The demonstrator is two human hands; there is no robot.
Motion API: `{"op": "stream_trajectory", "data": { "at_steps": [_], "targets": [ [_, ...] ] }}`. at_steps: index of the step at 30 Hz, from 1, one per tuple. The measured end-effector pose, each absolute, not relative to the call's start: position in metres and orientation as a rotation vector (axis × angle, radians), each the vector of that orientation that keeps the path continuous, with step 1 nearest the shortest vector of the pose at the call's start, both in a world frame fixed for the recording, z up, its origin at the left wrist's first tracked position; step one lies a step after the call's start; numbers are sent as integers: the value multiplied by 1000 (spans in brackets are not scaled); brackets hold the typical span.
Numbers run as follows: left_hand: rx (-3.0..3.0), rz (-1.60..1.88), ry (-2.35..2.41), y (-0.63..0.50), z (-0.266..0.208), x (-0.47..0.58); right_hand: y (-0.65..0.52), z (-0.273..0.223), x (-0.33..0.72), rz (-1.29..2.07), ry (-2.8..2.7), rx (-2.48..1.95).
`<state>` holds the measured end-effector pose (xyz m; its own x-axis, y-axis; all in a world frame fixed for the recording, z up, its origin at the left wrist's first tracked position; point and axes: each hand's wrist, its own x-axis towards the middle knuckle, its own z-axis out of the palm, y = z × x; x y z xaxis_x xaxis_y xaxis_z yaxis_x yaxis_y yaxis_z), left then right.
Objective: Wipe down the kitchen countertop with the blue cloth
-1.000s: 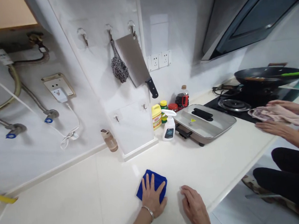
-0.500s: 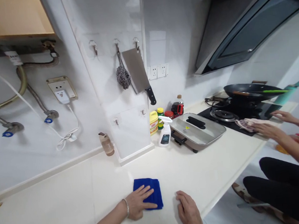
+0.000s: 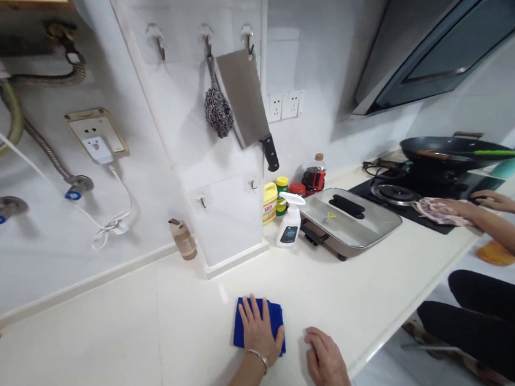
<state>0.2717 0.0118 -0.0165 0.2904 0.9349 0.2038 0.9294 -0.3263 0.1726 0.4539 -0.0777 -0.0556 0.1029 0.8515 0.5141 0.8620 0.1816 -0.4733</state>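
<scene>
Spread left hand [image 3: 258, 335] is pressed on blue cloth [image 3: 276, 316], half-open right hand [image 3: 325, 362] at its right; wiping seems underway, remainder unclear.

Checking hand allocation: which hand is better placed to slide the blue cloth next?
Left, likely: the left hand lies spread on the blue cloth. The right hand is apart from it, loosely curled, near the front edge of the counter.

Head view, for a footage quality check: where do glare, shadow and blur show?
Head view: pale glare on the counter beyond the blue cloth; soft shadow beside the right hand; small print blurred on the white spray bottle.
</scene>
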Motion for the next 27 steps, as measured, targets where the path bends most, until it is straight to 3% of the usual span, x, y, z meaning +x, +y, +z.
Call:
{"op": "stream_trajectory", "data": {
  "at_steps": [4, 14, 27],
  "targets": [
    [2547, 347, 1597, 36, -5, 269, -77, -55, 454, 7, -1707, -1617],
    [2472, 375, 1567, 38, -6, 251, -75, -51, 454, -1, -1667, -1586],
    [2437, 331, 1912, 4, 22, 48, -70, -65, 462, -135, -1738, -1530]
  ]
}}
